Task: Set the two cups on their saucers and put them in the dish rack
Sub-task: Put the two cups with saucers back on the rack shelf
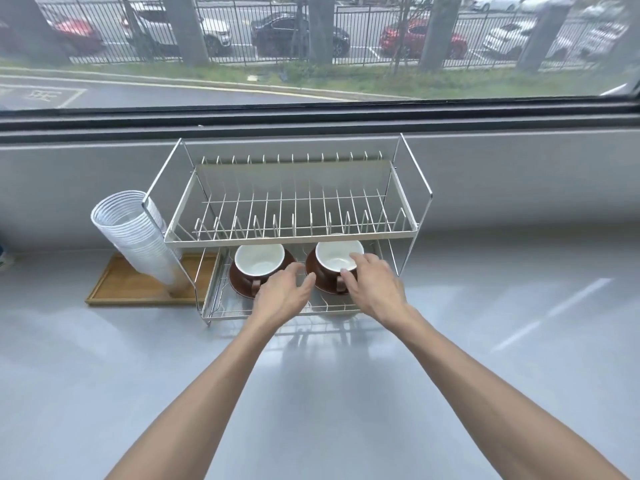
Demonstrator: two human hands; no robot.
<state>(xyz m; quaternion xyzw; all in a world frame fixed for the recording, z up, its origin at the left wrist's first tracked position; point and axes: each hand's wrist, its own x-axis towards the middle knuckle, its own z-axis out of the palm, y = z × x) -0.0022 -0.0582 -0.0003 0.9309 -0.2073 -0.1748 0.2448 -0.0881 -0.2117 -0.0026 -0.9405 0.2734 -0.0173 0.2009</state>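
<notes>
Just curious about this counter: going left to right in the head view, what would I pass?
Wooden tray → stack of clear plastic cups → left cup on its saucer → right cup on its saucer.

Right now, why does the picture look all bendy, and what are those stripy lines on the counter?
In the head view, the wide-angle lens bows the window frame and the dish rack; daylight through the window throws the rack's wire shadow and reflection onto the glossy counter, plus a bright streak of glare at right; the cars outside look soft and blurry.
</notes>
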